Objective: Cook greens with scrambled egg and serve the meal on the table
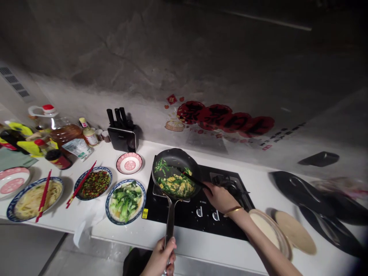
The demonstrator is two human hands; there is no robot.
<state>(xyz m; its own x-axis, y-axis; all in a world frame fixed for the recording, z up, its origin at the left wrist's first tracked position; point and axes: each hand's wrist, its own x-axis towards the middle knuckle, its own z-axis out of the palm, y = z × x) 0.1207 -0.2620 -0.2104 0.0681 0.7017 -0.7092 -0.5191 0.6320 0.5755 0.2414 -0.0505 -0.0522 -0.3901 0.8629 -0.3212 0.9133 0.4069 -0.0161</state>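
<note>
While left hand [161, 257] grips handle, pan [175, 173] ahead.

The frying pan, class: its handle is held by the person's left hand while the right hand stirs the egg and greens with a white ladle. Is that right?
Not quite. In the head view the left hand does hold the frying pan by its handle, but the right hand stirs with a dark spatula, not a white ladle.

Left of the left hand [160, 259], the plate of greens [125, 201] crowds the pan handle [170, 218]. Right of the right hand [220, 197], bare cooktop [227, 220] is passable up to the stacked plates [283, 232] on the tabletop [258, 191].
</note>
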